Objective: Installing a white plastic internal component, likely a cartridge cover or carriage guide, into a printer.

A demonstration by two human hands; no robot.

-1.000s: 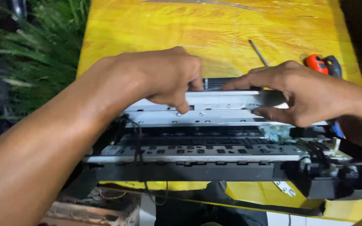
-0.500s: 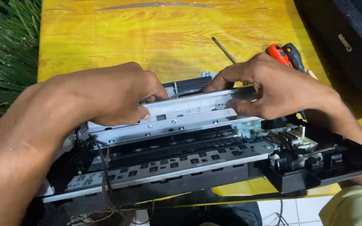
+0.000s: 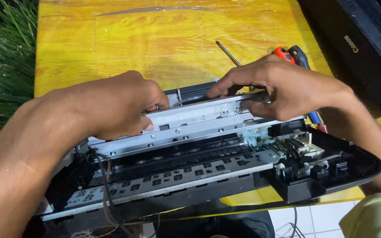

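**A:** What are the hands on?

**B:** Both grip the long pale metal rail [image 3: 199,121] that runs across the top of the opened printer chassis [image 3: 208,176]. The left hand [image 3: 115,105] is curled over the rail's left end, fingers wrapped round its front edge. The right hand [image 3: 278,86] pinches the rail's right end, fingertips on its far edge and thumb toward the near one. So the hands are apart, each clamped on one end.

**A:** Why one at each end?

**B:** My guess is that it keeps such a long, thin part level. The rail sits tilted, its right end farther from the camera than its left. Whether it is seated or lifted clear of the chassis I can't quite tell; the hands cover the ends.

**A:** And around the chassis?

**B:** In front of the rail lie a dark roller bed and a slotted grey plate [image 3: 177,176]; a thin dark cable [image 3: 104,185] loops down at the chassis's left. Beyond the chassis, an orange-handled screwdriver [image 3: 283,53] lies behind the right hand.

**A:** The surface?

**B:** A glossy yellow table [image 3: 124,39], the chassis overhanging its near edge above white floor tiles [image 3: 305,220]. Green leaves [image 3: 5,66] stand left of the chassis, a black casing [image 3: 367,48] to its right.
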